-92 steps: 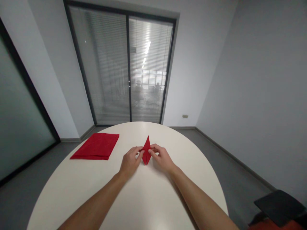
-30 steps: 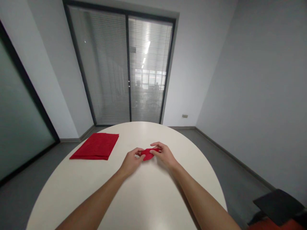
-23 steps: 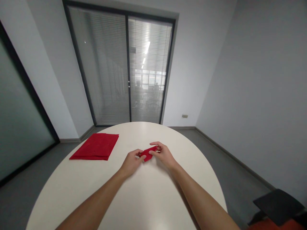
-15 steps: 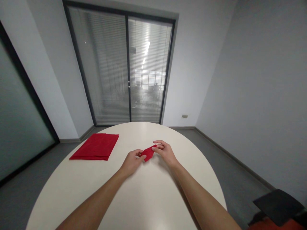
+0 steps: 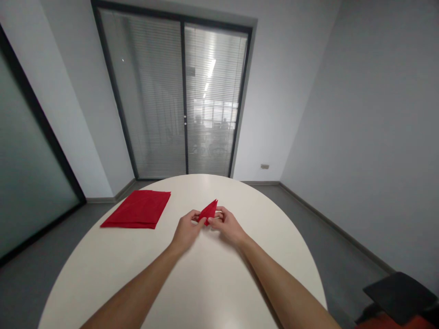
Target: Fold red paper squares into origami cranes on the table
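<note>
A small piece of folded red paper (image 5: 208, 211) is held between my two hands above the table, its pointed tip turned up and away from me. My left hand (image 5: 188, 228) is closed on its left side, with the thumb on the near edge. My right hand (image 5: 229, 225) pinches the lower right side, thumb in front and fingers behind. The fingers hide part of the folds. To the left, a stack of flat red sheets (image 5: 137, 209) lies on the table, apart from both hands.
The round white table (image 5: 185, 278) carries the sheets and sits below my forearms. Past its far edge stands a glass partition with blinds (image 5: 154, 100). A black and red chair (image 5: 399, 292) is at the lower right, and a wall socket (image 5: 265, 167) shows beyond the table.
My right hand has moved left and slightly down, from the paper's upper right corner to its lower side. The folded paper has turned so its point now stands up.
</note>
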Motion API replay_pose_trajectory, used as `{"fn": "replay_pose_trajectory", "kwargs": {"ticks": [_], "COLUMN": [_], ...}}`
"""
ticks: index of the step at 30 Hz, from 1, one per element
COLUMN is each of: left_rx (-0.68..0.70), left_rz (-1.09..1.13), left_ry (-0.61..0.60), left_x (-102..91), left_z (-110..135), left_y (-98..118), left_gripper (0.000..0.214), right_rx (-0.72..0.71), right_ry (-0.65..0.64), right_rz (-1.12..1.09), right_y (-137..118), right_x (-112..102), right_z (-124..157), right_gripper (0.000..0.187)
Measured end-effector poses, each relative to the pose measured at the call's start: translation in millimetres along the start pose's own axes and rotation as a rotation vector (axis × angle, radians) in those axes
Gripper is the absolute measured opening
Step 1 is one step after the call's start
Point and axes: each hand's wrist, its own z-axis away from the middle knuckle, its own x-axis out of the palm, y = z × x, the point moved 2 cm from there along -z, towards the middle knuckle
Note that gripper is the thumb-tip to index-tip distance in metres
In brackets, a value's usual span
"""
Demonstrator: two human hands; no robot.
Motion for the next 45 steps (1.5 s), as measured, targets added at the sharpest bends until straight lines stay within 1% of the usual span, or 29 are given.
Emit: {"fn": "replay_pose_trajectory", "kwargs": {"ticks": [2, 4, 7, 9, 11, 13, 15, 17, 19, 21, 25, 31, 36, 40, 45], "left_rx": [-0.005, -0.011, -0.007, -0.004, -0.006, -0.013, -0.016, -0.005, 0.009, 0.020, 0.043, 0.075, 0.087, 0.064, 0.046], "left_rz": [0.005, -0.002, -0.039, -0.067, -0.122, -0.208, -0.285, -0.317, -0.299, -0.247, -0.137, -0.062, -0.045, -0.020, 0.001], "left_ry": [-0.027, -0.060, -0.091, -0.094, -0.065, -0.007, 0.037, 0.035, 0.014, -0.007, -0.056, -0.099, -0.101, -0.102, -0.073], "left_x": [1.4, 3.2, 5.6, 5.9, 4.3, 1.2, -1.4, -1.8, -0.5, 1.7, 5.6, 6.7, 6.1, 5.7, 5.5], "left_z": [0.8, 1.9, 3.4, 4.0, 4.5, 5.0, 5.5, 5.9, 6.1, 6.2, 6.6, 7.3, 6.5, 6.0, 5.4], "left_y": [0.9, 0.6, -2.4, -4.6, -5.8, -5.9, -5.4, -5.2, -5.7, -6.5, -7.1, -5.5, -3.4, -3.0, -4.0], "left_gripper": [0.019, 0.019, 0.017, 0.014, 0.011, 0.011, 0.011, 0.012, 0.013, 0.014, 0.016, 0.021, 0.022, 0.024, 0.023], "right_rx": [-0.040, -0.059, -0.054, -0.059, -0.072, -0.067, -0.044, -0.031, -0.041, -0.050, -0.061, -0.096, -0.105, -0.110, -0.148], "right_ry": [-0.013, 0.021, 0.077, 0.111, 0.154, 0.171, 0.135, 0.086, 0.072, 0.085, 0.104, 0.118, 0.124, 0.130, 0.103], "right_rz": [0.018, 0.038, 0.045, 0.042, 0.062, 0.106, 0.142, 0.163, 0.176, 0.184, 0.201, 0.235, 0.250, 0.300, 0.373], "right_y": [0.4, -0.2, -0.3, 0.3, 1.0, 1.9, 3.5, 5.2, 6.1, 5.3, -2.2, -11.4, -14.0, -13.6, -11.5], "right_x": [1.4, -2.7, -10.6, -12.1, -9.5, -3.8, 3.4, 9.2, 11.9, 12.1, 10.6, 10.3, 9.7, 7.6, 5.3], "right_z": [-0.9, -3.2, -6.5, -7.2, -6.6, -5.0, -3.3, -1.8, -0.6, 0.3, 2.6, 4.8, 5.5, 5.2, 4.1], "right_gripper": [0.041, 0.037, 0.037, 0.039, 0.040, 0.038, 0.036, 0.034, 0.033, 0.033, 0.033, 0.034, 0.034, 0.028, 0.027]}}
